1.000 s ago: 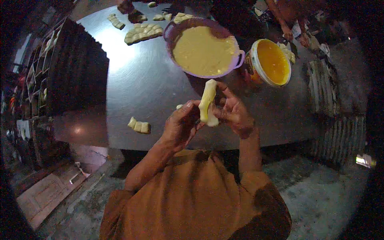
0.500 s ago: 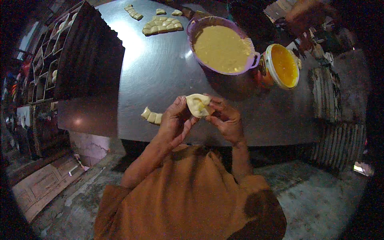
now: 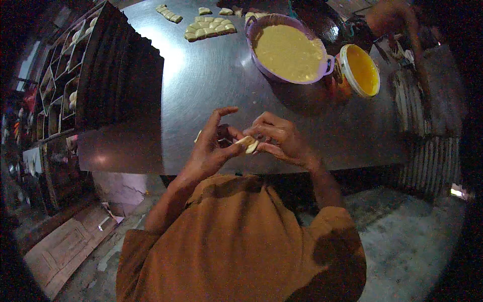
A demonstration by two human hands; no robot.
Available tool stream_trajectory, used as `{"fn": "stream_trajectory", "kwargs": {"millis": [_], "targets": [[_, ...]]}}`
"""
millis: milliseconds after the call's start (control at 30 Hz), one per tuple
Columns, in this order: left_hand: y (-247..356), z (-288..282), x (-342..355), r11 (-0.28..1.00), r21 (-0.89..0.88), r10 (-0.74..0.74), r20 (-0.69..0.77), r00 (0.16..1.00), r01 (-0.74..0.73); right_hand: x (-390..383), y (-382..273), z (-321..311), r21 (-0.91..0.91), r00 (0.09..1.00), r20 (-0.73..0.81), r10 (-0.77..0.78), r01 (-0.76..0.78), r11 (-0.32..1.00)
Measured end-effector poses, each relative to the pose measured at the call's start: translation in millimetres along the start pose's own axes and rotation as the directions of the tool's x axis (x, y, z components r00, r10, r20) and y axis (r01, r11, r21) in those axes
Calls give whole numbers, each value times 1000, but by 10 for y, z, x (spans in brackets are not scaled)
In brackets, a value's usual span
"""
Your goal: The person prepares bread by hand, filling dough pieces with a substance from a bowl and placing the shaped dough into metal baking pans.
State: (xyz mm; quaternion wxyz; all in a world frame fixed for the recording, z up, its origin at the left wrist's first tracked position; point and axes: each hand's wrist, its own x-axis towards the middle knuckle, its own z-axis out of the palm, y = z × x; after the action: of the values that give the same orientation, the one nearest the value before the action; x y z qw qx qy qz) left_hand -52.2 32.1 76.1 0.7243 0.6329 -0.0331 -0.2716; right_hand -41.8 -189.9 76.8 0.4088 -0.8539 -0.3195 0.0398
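Low over the brushed metal tabletop, near its front edge, 2 bare hands are working a small, soft dough piece, which is sitting between them, looking pale, folded and smooth. The left hand is pinching its near side with the thumb, while the index finger is stretching out straight, away from the others; which finger is backing the thumb, I cannot tell. The right hand is curling its fingers and pinching the opposite edge between thumb and fingertips. Just behind the left hand, a pale dough scrap is partly showing.

Farther back, a rounded slab of scored dough is lying flat, its plump segments bulging, and a narrow segmented dough strip is resting near it. A purple plastic basin with loop handles is holding a thick, lumpy, pale yellow mixture. Beside it, a white-rimmed round bucket is leaning slightly, containing a glossy orange-yellow substance. On the left, a compartmented rack is standing beside the tabletop, and a brown cloth shirt is creasing softly below the hands.
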Motion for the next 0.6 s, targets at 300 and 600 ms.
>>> {"fn": "stream_trajectory", "kwargs": {"millis": [300, 600], "targets": [[-392, -251, 163, 837, -458, -241, 181, 953, 299, 88, -223, 105, -397, 969, -107, -224, 165, 903], [-368, -82, 133, 804, -591, -87, -2, 996, 69, 42, -422, 648, -463, 834, -522, -177, -103, 880]]}}
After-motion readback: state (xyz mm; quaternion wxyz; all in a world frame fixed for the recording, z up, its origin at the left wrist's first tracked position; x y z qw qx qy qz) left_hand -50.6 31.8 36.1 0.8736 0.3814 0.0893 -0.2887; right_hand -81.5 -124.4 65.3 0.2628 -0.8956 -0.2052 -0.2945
